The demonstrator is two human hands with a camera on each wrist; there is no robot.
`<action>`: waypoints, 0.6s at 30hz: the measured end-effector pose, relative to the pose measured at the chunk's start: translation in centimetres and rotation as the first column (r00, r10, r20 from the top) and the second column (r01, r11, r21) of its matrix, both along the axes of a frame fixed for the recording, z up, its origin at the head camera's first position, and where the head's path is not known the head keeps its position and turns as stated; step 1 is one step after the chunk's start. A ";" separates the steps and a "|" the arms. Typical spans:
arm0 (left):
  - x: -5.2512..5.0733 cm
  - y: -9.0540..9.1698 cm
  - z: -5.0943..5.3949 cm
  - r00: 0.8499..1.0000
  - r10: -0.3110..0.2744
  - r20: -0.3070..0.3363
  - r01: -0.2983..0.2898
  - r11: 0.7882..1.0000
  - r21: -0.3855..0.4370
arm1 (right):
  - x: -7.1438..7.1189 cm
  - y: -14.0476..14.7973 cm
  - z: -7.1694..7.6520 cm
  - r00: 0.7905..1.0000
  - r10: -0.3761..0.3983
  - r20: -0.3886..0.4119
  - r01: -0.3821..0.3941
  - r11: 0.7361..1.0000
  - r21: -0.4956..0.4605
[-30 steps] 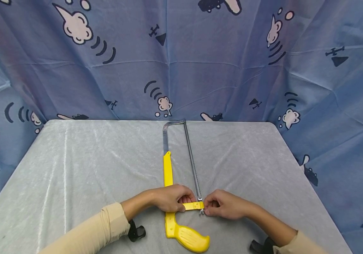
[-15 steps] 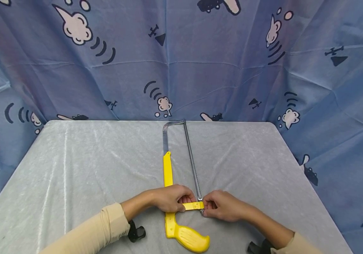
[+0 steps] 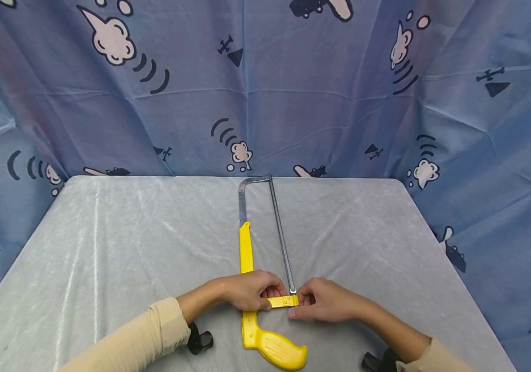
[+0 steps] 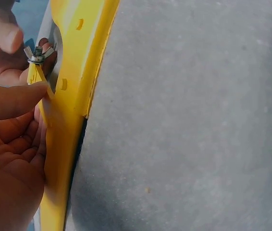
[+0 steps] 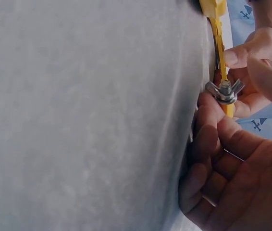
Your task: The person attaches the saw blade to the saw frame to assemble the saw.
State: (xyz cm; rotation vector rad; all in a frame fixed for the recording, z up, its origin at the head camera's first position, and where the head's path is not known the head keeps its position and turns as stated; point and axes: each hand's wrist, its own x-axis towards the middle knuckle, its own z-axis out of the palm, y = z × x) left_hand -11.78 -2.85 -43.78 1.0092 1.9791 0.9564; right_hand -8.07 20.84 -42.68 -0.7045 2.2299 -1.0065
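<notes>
A hacksaw [image 3: 246,248] with a yellow frame and handle [image 3: 280,350] lies on the grey cloth, its handle towards me. Its blade [image 3: 280,232] runs along the right side. My left hand [image 3: 249,289] pinches the short yellow arm near the blade's lower end between thumb and fingers. At the arm's tip sits a wing nut [image 5: 226,95] on a threaded bolt, hidden by fingers in the head view. My right hand [image 3: 332,300] is at this nut; its bent index finger touches the nut's underside, while the thumb [image 5: 270,82] stands apart from it.
Grey cloth [image 3: 154,232] covers the table, with a blue patterned curtain [image 3: 293,103] behind and at both sides. A black wrist-mounted device [image 3: 199,339] shows under the left forearm, another [image 3: 377,361] by the right.
My right thumb and fingers have shifted around the wing nut, the thumb moving slightly left and over it in the head view. My left hand and the hacksaw stay where they were.
</notes>
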 end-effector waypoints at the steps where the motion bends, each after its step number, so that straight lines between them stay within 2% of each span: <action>1: 0.0 0.0 0.0 1.000 0.001 0.001 -0.001 1.000 -0.002 | 0.0 -0.1 0.0 1.000 -0.005 -0.006 0.005 1.000 -0.002; 5: 0.0 0.0 0.0 1.000 0.006 0.009 -0.006 1.000 -0.003 | 0.1 -0.2 0.1 1.000 -0.007 -0.023 0.007 1.000 -0.007; 18: 0.0 0.0 0.1 1.000 -0.002 0.005 0.002 1.000 0.000 | 0.1 -0.2 0.3 1.000 -0.017 0.007 0.017 1.000 -0.013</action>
